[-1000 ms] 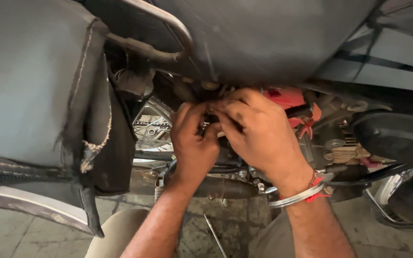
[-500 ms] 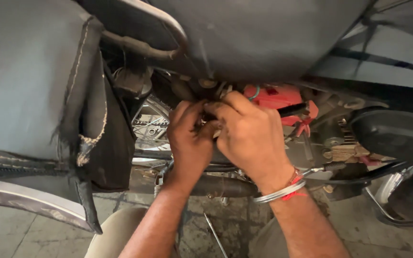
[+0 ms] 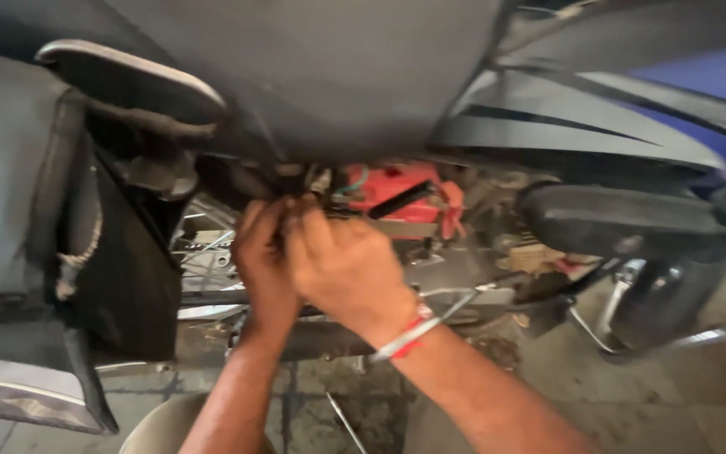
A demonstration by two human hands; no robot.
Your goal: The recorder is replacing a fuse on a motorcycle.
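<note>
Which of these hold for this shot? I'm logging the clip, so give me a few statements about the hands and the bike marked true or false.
1. Both hands are up under the seat. True.
2. The right hand wears a metal bangle at the wrist. True.
3. The left hand rests on the floor. False: it is raised beside the right hand, at the parts under the seat.
4. The red part lies left of both hands. False: it sits to their right, just above them.
5. The right hand holds a hammer. False: no tool shows in either hand; the fingertips are hidden.
</note>
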